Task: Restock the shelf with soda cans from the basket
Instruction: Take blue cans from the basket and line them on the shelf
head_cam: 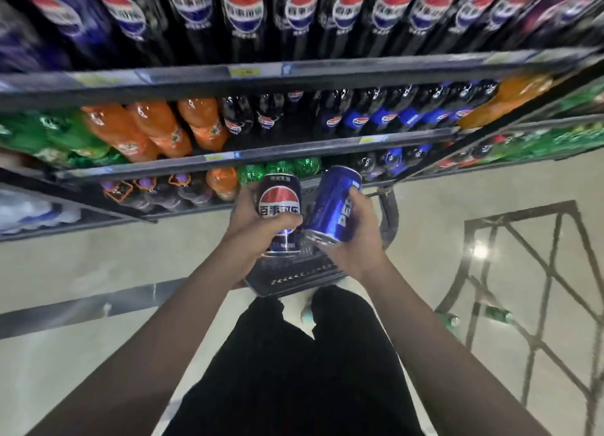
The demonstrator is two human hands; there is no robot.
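My left hand (258,231) grips a dark navy cola can (280,203) with a red, white and blue logo, held upright. My right hand (354,236) grips a bright blue cola can (333,203), tilted with its top leaning right. Both cans hang side by side, almost touching, above a dark plastic basket (294,280) that stands on the floor in front of my legs. The basket's handle (390,216) rises behind my right hand. The basket's inside is mostly hidden by my hands and the cans.
Dark metal shelves (294,67) stacked with cola, orange and green soda bottles fill the upper half. The lowest shelf (183,193) holds purple, orange and green bottles just beyond the cans. A black wire rack (536,272) stands on the pale floor at right, with green bottles (498,314) lying beside it.
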